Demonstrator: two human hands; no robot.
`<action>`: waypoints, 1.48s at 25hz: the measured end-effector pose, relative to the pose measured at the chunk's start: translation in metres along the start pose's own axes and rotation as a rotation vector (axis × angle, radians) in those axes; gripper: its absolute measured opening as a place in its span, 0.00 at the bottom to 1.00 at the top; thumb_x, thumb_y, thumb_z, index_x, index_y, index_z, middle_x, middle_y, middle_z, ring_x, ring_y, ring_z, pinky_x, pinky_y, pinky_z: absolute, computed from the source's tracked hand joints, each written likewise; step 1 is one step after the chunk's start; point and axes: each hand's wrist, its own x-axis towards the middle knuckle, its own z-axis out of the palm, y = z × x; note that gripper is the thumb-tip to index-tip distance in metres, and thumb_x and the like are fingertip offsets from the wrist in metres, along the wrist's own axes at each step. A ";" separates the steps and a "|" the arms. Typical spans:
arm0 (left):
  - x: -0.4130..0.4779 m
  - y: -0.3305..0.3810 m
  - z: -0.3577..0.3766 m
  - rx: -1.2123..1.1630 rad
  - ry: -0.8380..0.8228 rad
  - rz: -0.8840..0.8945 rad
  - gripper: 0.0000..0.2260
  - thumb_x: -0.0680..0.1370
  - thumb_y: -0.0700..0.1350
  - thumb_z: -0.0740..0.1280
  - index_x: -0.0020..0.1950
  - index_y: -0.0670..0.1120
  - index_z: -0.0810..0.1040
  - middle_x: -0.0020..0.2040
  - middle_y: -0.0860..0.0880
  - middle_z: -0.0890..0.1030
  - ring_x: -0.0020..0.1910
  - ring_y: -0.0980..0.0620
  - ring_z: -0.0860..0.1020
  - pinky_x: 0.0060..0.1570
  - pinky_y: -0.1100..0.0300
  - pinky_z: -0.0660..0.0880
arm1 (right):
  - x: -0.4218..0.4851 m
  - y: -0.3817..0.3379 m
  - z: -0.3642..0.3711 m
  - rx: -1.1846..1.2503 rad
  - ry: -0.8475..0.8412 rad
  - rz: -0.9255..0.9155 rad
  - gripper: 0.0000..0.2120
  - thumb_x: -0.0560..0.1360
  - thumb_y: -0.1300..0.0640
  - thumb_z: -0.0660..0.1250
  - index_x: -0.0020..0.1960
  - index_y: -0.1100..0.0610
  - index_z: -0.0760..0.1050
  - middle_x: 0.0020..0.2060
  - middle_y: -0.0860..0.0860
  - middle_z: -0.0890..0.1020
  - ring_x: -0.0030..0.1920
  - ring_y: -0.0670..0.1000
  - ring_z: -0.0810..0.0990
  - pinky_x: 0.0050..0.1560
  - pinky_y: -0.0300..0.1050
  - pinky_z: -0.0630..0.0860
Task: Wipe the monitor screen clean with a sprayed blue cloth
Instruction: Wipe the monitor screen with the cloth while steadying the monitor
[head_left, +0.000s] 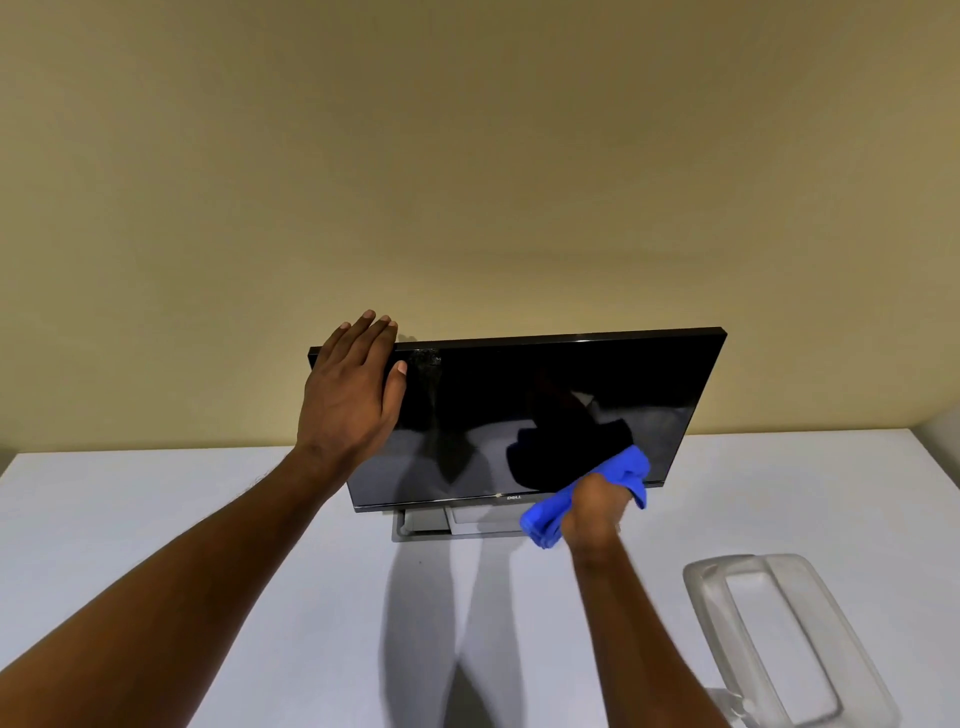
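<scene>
A black monitor (545, 395) stands on a white table, its dark screen facing me and tilted back. My left hand (350, 387) grips its top left corner, fingers over the upper edge and thumb on the screen. A smudged patch shows on the screen just right of that thumb. My right hand (597, 512) is bunched around a blue cloth (631, 467) and presses it against the lower right part of the screen, near the bottom bezel. The cloth's loose end (540, 525) hangs left of my fist.
The monitor's grey stand base (421, 525) rests on the white table (208, 499). A clear plastic object with a handle (769, 623) lies at the near right of the table. A beige wall rises behind the monitor.
</scene>
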 end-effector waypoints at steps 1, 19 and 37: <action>0.000 0.000 -0.001 -0.001 -0.006 -0.002 0.23 0.85 0.50 0.55 0.75 0.40 0.75 0.75 0.43 0.76 0.79 0.44 0.69 0.81 0.49 0.60 | -0.007 0.010 0.009 -0.017 0.018 -0.032 0.14 0.80 0.71 0.57 0.60 0.57 0.66 0.51 0.56 0.76 0.48 0.57 0.77 0.51 0.48 0.71; -0.001 0.003 -0.007 -0.010 -0.058 -0.017 0.25 0.85 0.51 0.54 0.76 0.40 0.74 0.76 0.42 0.76 0.79 0.44 0.69 0.81 0.49 0.61 | -0.089 0.102 0.073 -0.119 -0.336 0.102 0.15 0.82 0.71 0.55 0.64 0.60 0.72 0.48 0.56 0.79 0.44 0.55 0.79 0.44 0.42 0.78; 0.002 0.007 -0.017 -0.037 -0.120 -0.029 0.25 0.85 0.51 0.54 0.77 0.40 0.74 0.77 0.42 0.75 0.81 0.44 0.68 0.82 0.50 0.59 | -0.038 -0.039 -0.004 -0.008 -0.215 -1.145 0.23 0.78 0.63 0.65 0.73 0.56 0.73 0.66 0.49 0.81 0.65 0.48 0.80 0.65 0.49 0.77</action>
